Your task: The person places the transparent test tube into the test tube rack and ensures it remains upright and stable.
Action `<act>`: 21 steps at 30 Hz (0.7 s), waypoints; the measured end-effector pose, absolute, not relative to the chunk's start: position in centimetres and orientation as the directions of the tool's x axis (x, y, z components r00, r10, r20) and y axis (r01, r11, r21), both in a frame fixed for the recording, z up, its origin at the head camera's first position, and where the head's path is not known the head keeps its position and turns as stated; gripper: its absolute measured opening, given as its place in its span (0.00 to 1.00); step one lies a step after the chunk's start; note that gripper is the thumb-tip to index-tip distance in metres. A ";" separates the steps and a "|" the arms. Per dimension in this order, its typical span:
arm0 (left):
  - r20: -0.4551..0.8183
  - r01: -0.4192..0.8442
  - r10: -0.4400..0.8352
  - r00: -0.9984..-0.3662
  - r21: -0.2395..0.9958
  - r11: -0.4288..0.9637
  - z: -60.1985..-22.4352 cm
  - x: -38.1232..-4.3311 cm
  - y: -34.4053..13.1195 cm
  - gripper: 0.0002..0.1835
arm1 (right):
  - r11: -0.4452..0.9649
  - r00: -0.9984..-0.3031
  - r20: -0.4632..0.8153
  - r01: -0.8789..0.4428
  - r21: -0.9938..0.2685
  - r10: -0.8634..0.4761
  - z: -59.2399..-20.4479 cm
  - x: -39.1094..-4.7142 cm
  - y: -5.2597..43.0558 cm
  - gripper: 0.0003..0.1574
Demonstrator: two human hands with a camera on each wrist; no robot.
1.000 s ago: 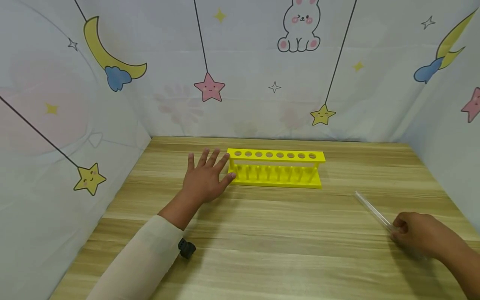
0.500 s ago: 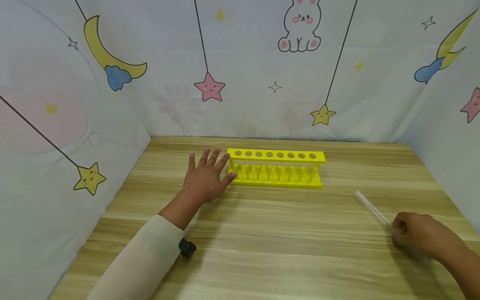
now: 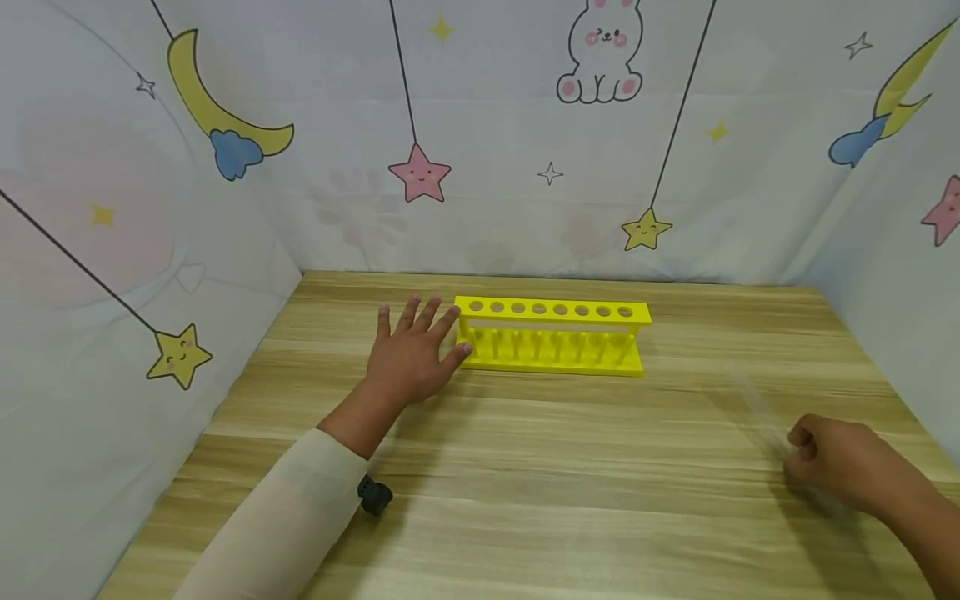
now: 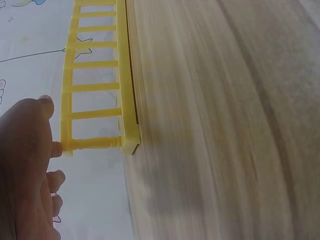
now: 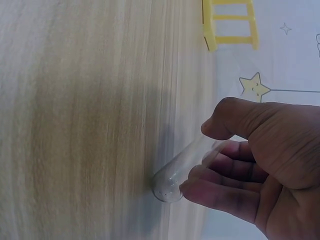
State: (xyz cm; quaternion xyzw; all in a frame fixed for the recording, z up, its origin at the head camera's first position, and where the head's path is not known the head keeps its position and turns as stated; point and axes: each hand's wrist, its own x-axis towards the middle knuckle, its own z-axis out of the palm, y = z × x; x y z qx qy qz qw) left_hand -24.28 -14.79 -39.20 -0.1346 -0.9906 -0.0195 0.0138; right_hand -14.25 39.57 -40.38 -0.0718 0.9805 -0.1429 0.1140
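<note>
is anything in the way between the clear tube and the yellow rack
Nothing visible stands between the clear tube in the right hand and the yellow rack; only tabletop shows between them. The left hand is at the rack's left end, away from the tube's side.

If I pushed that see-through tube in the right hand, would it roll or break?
Lying on its side, the clear tube would probably roll, since it looks round and long. It may be slippery, as its surface looks smooth where the right hand holds it. It might be fragile too: it's see-through like glass, though it could be plastic.
</note>
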 end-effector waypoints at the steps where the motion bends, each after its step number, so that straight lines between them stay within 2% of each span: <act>1: 0.032 0.266 0.265 -0.964 0.036 0.963 -39.2 -24.3 -14.8 0.39 | 0.948 -0.964 -0.204 -0.104 -0.301 -0.170 -40.3 -14.2 39.5 0.24; 10: 0.029 0.265 0.263 -0.964 0.043 0.963 -39.2 -24.4 -14.8 0.39 | 0.940 -0.973 -0.190 -0.065 -0.336 -0.135 -39.9 -14.3 39.2 0.29; 21: 0.033 0.268 0.267 -0.963 0.045 0.962 -39.2 -24.4 -14.7 0.39 | 0.926 -0.995 -0.021 -0.084 -0.367 -0.099 -39.9 -14.4 39.0 0.29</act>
